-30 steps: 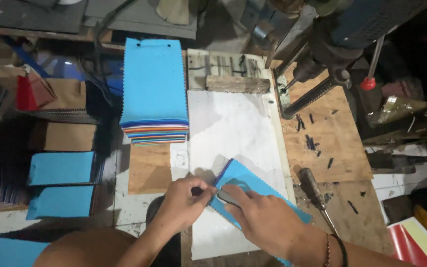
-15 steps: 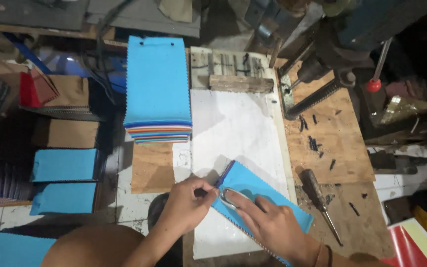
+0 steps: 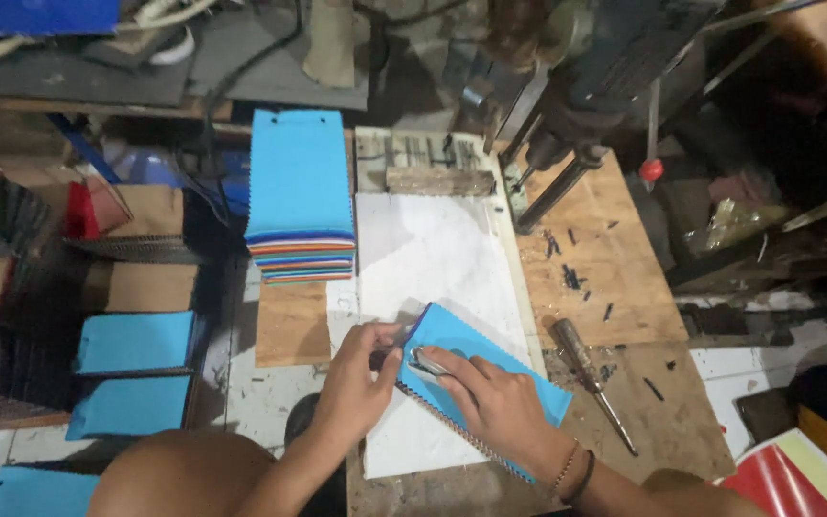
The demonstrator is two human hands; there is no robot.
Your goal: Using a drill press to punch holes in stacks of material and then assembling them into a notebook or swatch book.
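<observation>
Seen from above the white sheet (image 3: 433, 258): a light-blue swatch bundle (image 3: 500, 369) lying tilted on its lower part. Left hand (image 3: 356, 383) gripping the bundle's upper-left corner; right hand (image 3: 500, 407) pressed flat on top, fingers around a small metal ring (image 3: 425, 362). Left of the sheet, a tall multicoloured swatch stack (image 3: 301, 196). Right of the sheet, a screwdriver (image 3: 591, 378) on the wooden board (image 3: 614, 278).
</observation>
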